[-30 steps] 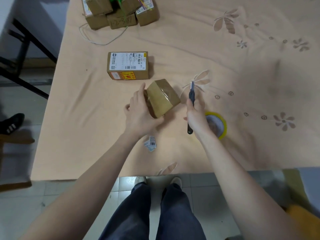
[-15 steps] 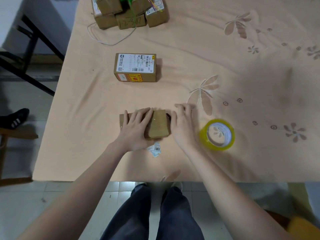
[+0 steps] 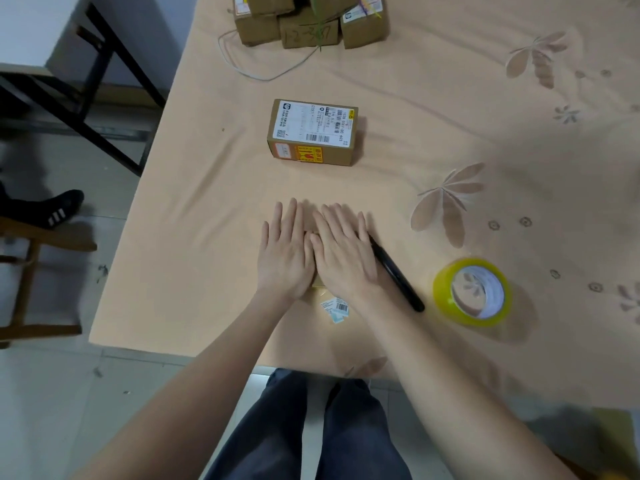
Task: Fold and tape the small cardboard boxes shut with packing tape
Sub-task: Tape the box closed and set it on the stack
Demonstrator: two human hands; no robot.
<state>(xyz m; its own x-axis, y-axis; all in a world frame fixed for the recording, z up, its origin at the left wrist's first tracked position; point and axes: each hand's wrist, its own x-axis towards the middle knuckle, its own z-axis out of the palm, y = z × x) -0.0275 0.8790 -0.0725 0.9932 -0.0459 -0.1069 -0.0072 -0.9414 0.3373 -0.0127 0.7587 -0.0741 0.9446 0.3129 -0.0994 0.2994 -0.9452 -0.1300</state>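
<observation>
Both hands, left (image 3: 285, 252) and right (image 3: 344, 252), lie flat with straight fingers on the small box (image 3: 318, 285), almost hidden, near the tabletop's (image 3: 194, 271) front edge. Bare cloth lies left of it; a black pen (image 3: 398, 277) and tape roll (image 3: 472, 292) lie right. Beyond it, a labelled box (image 3: 313, 133) shows barcodes; a farther box (image 3: 308, 34) reads "12-387".

Beyond your fingers (image 3: 294, 216) stands a brown box (image 3: 313, 133) with a white label and an orange sticker. Right of them lie a black knife (image 3: 398, 275) and yellow tape (image 3: 472, 292), on the counter's (image 3: 194, 237) peach, flower-printed cloth.

open cloth lies left of the hands. a black knife (image 3: 394, 271) and tape roll (image 3: 472, 292) crowd the right; a labelled box (image 3: 313, 133) stands beyond.
</observation>
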